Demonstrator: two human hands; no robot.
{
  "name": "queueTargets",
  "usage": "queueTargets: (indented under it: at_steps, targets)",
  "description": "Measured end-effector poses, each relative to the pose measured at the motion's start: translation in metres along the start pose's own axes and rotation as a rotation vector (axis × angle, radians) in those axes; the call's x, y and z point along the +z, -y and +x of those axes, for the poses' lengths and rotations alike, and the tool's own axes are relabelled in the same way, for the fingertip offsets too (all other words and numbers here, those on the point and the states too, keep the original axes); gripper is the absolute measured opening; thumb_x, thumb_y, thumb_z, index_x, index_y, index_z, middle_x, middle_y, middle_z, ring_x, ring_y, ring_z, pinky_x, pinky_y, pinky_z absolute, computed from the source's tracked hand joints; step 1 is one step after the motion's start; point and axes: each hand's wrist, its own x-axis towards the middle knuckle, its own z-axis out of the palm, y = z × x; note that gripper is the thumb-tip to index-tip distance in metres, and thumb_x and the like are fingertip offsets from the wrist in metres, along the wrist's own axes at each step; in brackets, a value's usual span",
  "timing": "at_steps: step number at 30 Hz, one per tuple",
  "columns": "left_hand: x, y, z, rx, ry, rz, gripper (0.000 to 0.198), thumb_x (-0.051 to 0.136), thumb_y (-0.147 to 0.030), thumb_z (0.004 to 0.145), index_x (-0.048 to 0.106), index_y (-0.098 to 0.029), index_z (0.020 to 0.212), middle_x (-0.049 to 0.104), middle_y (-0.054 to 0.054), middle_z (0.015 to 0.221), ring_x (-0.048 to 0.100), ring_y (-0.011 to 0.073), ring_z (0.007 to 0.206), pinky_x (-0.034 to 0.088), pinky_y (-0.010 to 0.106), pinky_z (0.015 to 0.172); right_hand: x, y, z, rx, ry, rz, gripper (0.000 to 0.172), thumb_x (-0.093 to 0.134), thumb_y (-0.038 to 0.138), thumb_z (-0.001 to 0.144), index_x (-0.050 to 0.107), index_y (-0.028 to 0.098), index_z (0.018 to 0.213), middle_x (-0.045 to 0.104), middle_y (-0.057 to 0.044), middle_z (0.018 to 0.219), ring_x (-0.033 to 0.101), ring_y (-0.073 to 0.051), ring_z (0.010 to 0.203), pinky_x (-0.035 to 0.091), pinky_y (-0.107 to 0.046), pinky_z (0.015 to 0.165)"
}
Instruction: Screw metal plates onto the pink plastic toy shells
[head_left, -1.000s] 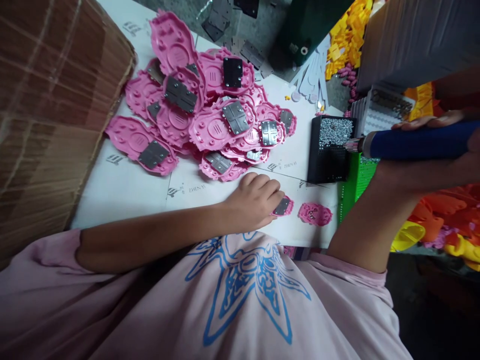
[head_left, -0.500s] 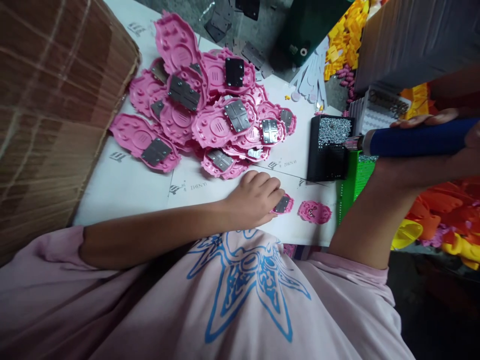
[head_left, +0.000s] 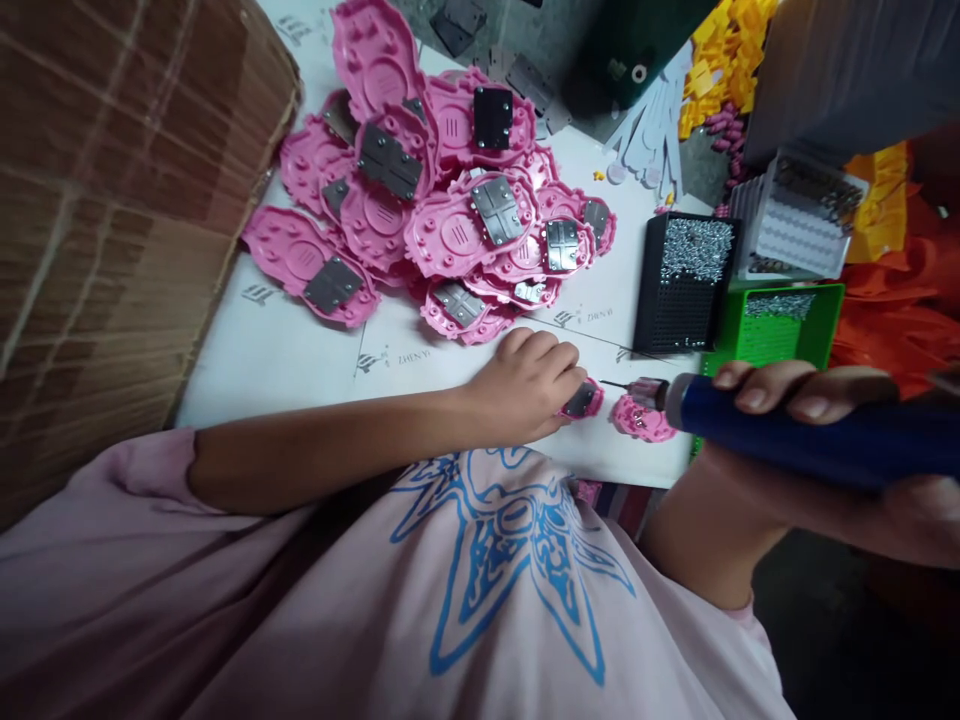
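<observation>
My left hand [head_left: 525,388] is closed over a small pink plastic shell with a dark cover plate [head_left: 581,398], holding it down on the white tabletop [head_left: 442,385]. Its fingers hide part of that shell. My right hand [head_left: 817,400] grips a blue electric screwdriver [head_left: 772,425]. The thin bit points left, near the right end of the held shell; whether it touches cannot be told. Beneath the screwdriver's nose lies a second pink shell [head_left: 652,420], with small metal parts inside.
A heap of pink shells with dark plates [head_left: 457,230] covers the table's far left. A black tray of screws [head_left: 684,285] and a green bin [head_left: 780,325] stand right. A cardboard box [head_left: 127,200] borders the left, a dark green container [head_left: 637,50] the back.
My right hand has brought the screwdriver from over the black screw tray toward me, its bit now beside the held shell. The left hand keeps its hold. The view has shifted slightly.
</observation>
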Motion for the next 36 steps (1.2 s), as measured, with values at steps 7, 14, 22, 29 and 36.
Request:
queueTargets:
  at_steps: [7, 14, 22, 29, 36]
  targets:
    - [0.001, -0.001, 0.0, -0.01, 0.0, 0.003, 0.038, 0.061, -0.04, 0.082, 0.06, -0.014, 0.11, 0.057, 0.012, 0.106, 0.045, 0.0279, 0.095, 0.028, 0.04, 0.079, 0.023, -0.007, -0.012, -0.123, 0.088, 0.074, 0.046, 0.05, 0.031, 0.06, 0.06, 0.025, 0.105, 0.055, 0.003, 0.061, 0.054, -0.017, 0.052, 0.047, -0.039, 0.054]
    - [0.001, 0.0, 0.0, 0.001, 0.0, 0.007, 0.04, 0.061, -0.039, 0.08, 0.06, -0.014, 0.112, 0.057, 0.011, 0.106, 0.045, 0.028, 0.095, 0.028, 0.04, 0.078, 0.022, -0.01, -0.012, -0.107, 0.08, 0.072, 0.047, 0.047, 0.032, 0.059, 0.054, 0.024, 0.104, 0.057, 0.004, 0.062, 0.055, -0.018, 0.052, 0.048, -0.04, 0.057]
    - [0.001, 0.0, 0.0, -0.002, 0.007, 0.01, 0.042, 0.063, -0.038, 0.078, 0.06, -0.013, 0.112, 0.057, 0.011, 0.106, 0.044, 0.0277, 0.095, 0.028, 0.04, 0.078, 0.017, -0.017, -0.013, -0.148, 0.086, 0.091, 0.051, 0.042, 0.032, 0.061, 0.053, 0.021, 0.109, 0.056, 0.003, 0.064, 0.056, -0.018, 0.055, 0.048, -0.042, 0.059]
    - [0.0, 0.0, 0.001, -0.003, 0.01, 0.007, 0.042, 0.062, -0.04, 0.079, 0.06, -0.014, 0.112, 0.057, 0.011, 0.107, 0.044, 0.0277, 0.095, 0.028, 0.04, 0.078, 0.019, -0.015, -0.012, -0.133, 0.113, 0.081, 0.049, 0.046, 0.031, 0.061, 0.054, 0.022, 0.108, 0.056, 0.003, 0.064, 0.056, -0.018, 0.055, 0.049, -0.041, 0.058]
    - [0.001, 0.0, 0.0, -0.007, 0.008, 0.007, 0.041, 0.061, -0.04, 0.08, 0.06, -0.014, 0.111, 0.058, 0.011, 0.106, 0.045, 0.0282, 0.095, 0.029, 0.041, 0.078, 0.02, -0.012, -0.014, -0.133, 0.136, 0.086, 0.049, 0.045, 0.028, 0.064, 0.054, 0.019, 0.111, 0.057, 0.001, 0.069, 0.057, -0.02, 0.061, 0.048, -0.043, 0.064]
